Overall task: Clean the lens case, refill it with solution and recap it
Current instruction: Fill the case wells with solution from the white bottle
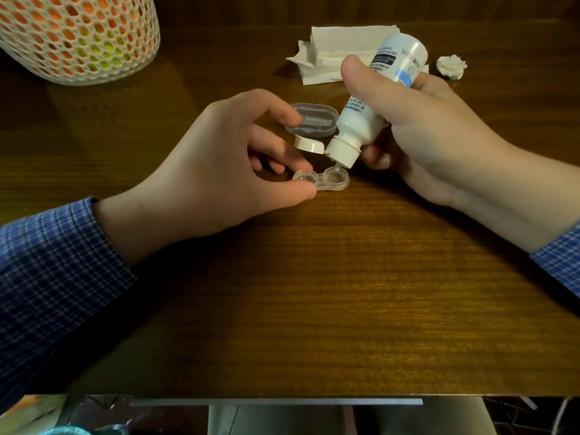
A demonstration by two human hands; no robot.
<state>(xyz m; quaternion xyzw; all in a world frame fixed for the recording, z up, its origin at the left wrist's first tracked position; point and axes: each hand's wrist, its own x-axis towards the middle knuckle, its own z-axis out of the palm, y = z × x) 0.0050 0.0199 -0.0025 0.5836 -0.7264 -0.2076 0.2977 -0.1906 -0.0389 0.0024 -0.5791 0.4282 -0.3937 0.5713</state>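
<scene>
A clear two-well lens case (332, 181) lies uncapped on the wooden table (314, 293). My left hand (219, 171) pinches its left well between thumb and fingertips. My right hand (417, 133) grips a white solution bottle (373, 102), tipped nozzle-down. The bottle's flip cap (309, 144) hangs open to the left, and the nozzle sits just above the case's right well. A clear oval lid (314, 119) lies behind the case, partly hidden by my left index finger.
Folded white tissue (332, 48) lies at the back of the table, with a crumpled white wad (451, 66) to its right. A white mesh basket (78, 36) with orange and yellow contents stands at the back left. The table's front edge runs along the bottom.
</scene>
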